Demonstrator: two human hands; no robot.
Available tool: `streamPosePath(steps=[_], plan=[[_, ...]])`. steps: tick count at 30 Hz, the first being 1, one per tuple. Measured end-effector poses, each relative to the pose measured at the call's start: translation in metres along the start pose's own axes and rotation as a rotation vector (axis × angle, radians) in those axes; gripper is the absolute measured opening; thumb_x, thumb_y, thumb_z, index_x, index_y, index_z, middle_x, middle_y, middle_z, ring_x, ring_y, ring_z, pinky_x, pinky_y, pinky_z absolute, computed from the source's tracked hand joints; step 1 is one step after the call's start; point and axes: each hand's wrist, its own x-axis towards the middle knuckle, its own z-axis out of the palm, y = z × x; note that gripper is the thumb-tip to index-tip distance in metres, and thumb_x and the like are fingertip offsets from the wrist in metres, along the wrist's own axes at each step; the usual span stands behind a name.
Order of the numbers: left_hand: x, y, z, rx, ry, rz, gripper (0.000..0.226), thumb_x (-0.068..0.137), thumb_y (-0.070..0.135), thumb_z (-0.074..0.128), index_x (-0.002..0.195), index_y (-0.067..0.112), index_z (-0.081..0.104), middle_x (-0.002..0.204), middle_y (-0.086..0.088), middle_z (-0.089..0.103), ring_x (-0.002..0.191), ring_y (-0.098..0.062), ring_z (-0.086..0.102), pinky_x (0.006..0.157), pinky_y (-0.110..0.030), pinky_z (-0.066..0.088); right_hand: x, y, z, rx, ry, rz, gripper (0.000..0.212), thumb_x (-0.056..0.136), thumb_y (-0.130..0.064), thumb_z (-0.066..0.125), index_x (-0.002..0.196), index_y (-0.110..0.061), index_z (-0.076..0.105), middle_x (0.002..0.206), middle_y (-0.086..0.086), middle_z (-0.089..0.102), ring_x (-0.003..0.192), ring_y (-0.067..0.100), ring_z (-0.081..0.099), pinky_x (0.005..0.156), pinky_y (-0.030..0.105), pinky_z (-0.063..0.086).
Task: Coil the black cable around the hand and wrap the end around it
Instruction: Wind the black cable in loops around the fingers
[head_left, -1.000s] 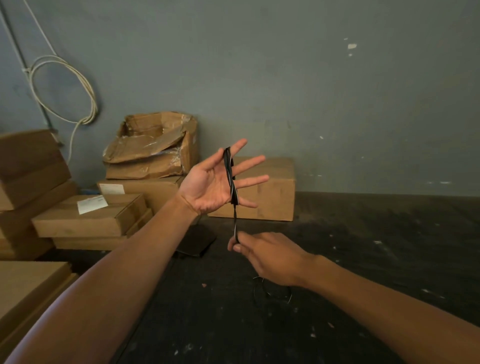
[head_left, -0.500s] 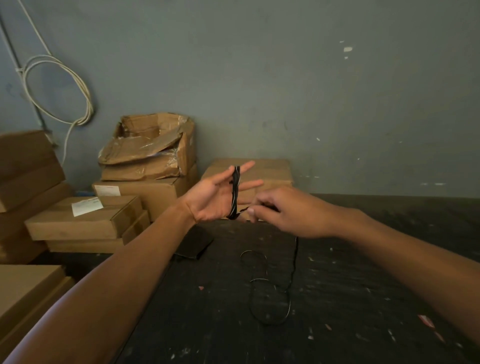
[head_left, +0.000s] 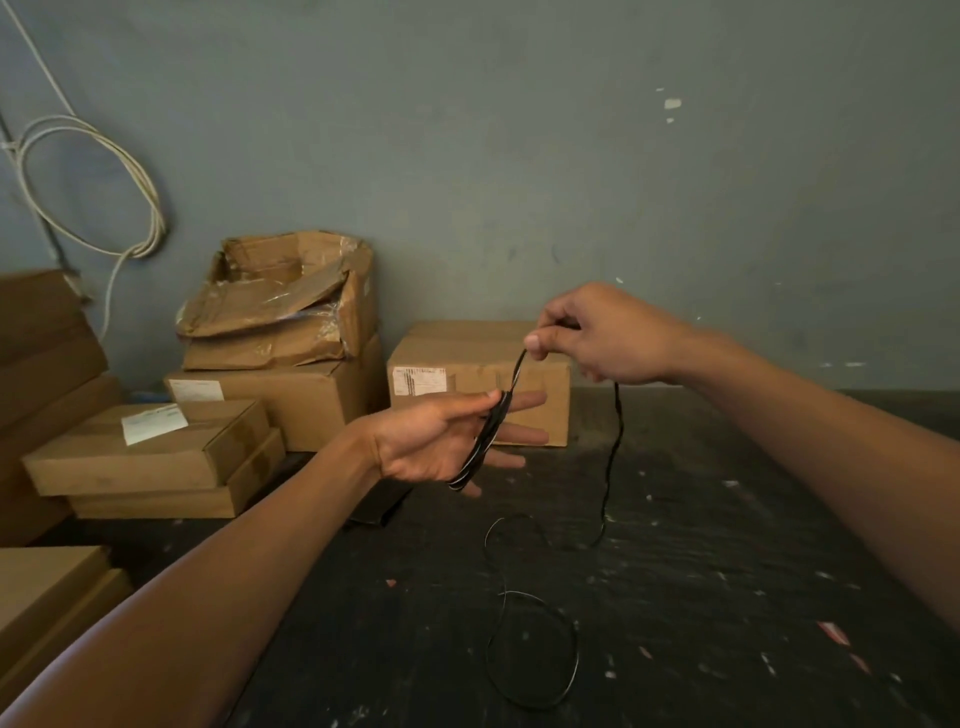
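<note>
Several turns of black cable (head_left: 485, 441) ring the flat-open left hand (head_left: 436, 441); right hand (head_left: 597, 332) pinches the strand above, slack probably loose on the dark floor (head_left: 727, 597).

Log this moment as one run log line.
left hand: open, coil round fingers | right hand: pinches black cable | slack on floor

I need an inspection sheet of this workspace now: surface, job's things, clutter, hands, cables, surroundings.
Surface: dark floor, with pale specks.
Job's things: black cable; turns sit around the left hand's fingers, the slack hangs down into loose loops on the floor.
Clutter: boxes along the wall, one torn open.
Hands: left hand open, fingers straight; right hand pinches the cable above it.
Cables: white cable looped on the wall.
Surroundings: grey wall.
</note>
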Motion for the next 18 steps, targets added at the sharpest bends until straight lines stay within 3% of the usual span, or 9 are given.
streamPosePath(steps=[2,5,9,12,14,16,18], plan=[[-0.002,-0.002,0.003,-0.006,-0.032,-0.017,0.051,0.090,0.054,0.043,0.141,0.045,0.046,0.151,-0.001,0.046,0.142,-0.031,0.036,0.109,-0.077,0.005,0.001,0.001,-0.005,-0.042,0.008,-0.020,0.019,0.096,-0.030,0.057,0.085,-0.020,0.068,0.065,-0.013,0.056,0.050,-0.007,0.054,0.052,0.015,0.037],[-0.004,-0.001,0.010,-0.005,-0.096,-0.015,0.050,0.093,0.052,0.041,0.142,0.045,0.044,0.152,-0.002,0.045,0.142,-0.031,0.036,0.109,-0.076,0.007,0.005,0.010,0.000,-0.066,0.034,-0.047,0.017,0.091,-0.032,0.062,0.086,-0.018,0.070,0.076,-0.010,0.062,0.075,0.010,0.058,0.063,0.024,0.041],[-0.007,0.003,0.021,-0.058,-0.200,0.025,0.053,0.095,0.050,0.042,0.147,0.040,0.039,0.154,-0.007,0.041,0.143,-0.034,0.034,0.109,-0.076,0.008,0.007,0.028,0.009,0.019,0.053,-0.042,0.016,0.088,-0.033,0.067,0.085,-0.017,0.069,0.082,-0.003,0.066,0.082,0.014,0.059,0.069,0.028,0.042],[-0.009,0.010,0.028,-0.122,-0.298,0.085,0.055,0.095,0.048,0.043,0.148,0.037,0.036,0.155,-0.009,0.039,0.144,-0.037,0.031,0.109,-0.075,0.011,0.005,0.042,0.020,0.182,0.042,-0.011,0.020,0.090,-0.032,0.065,0.088,-0.014,0.072,0.081,0.010,0.067,0.073,0.015,0.055,0.066,0.030,0.041],[-0.008,0.015,0.032,-0.143,-0.338,0.137,0.054,0.096,0.047,0.040,0.149,0.037,0.034,0.156,-0.009,0.038,0.144,-0.039,0.030,0.109,-0.075,0.014,0.006,0.053,0.033,0.246,0.047,0.016,0.018,0.093,-0.030,0.061,0.087,-0.017,0.072,0.089,0.023,0.068,0.074,0.033,0.057,0.071,0.041,0.047],[-0.008,0.020,0.034,-0.166,-0.374,0.192,0.053,0.098,0.046,0.038,0.150,0.037,0.032,0.156,-0.010,0.036,0.143,-0.041,0.030,0.107,-0.074,0.017,0.003,0.060,0.046,0.275,0.010,0.014,0.017,0.095,-0.025,0.057,0.088,-0.020,0.072,0.091,0.020,0.070,0.082,0.041,0.062,0.075,0.049,0.051],[-0.007,0.025,0.036,-0.192,-0.403,0.235,0.053,0.099,0.045,0.039,0.150,0.036,0.031,0.156,-0.011,0.036,0.143,-0.043,0.028,0.104,-0.072,0.020,-0.004,0.063,0.059,0.293,-0.028,-0.007,0.017,0.096,-0.010,0.054,0.090,-0.016,0.069,0.089,0.009,0.070,0.082,0.028,0.065,0.071,0.031,0.054]])
